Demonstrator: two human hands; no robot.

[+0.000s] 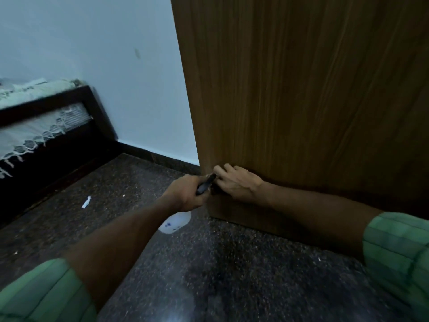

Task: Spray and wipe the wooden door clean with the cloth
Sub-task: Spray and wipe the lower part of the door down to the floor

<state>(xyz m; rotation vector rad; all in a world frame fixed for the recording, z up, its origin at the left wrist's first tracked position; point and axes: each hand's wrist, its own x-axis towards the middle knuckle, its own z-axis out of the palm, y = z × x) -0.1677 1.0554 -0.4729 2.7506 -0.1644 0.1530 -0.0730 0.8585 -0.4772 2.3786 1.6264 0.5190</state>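
The left hand (185, 194) grips the light plastic spray bottle (176, 223) by its dark trigger head; the right hand (234, 182) presses a barely visible cloth (214, 190) against the stiff door (301, 89)

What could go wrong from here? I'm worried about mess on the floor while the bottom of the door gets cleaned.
1. The left hand holds the spray bottle right beside the right hand at the door edge, so spray may hit the fingers rather than wood.
2. Spray this low could drip onto the polished floor and leave it slippery.
3. The cloth is barely visible, so wiping coverage is uncertain.
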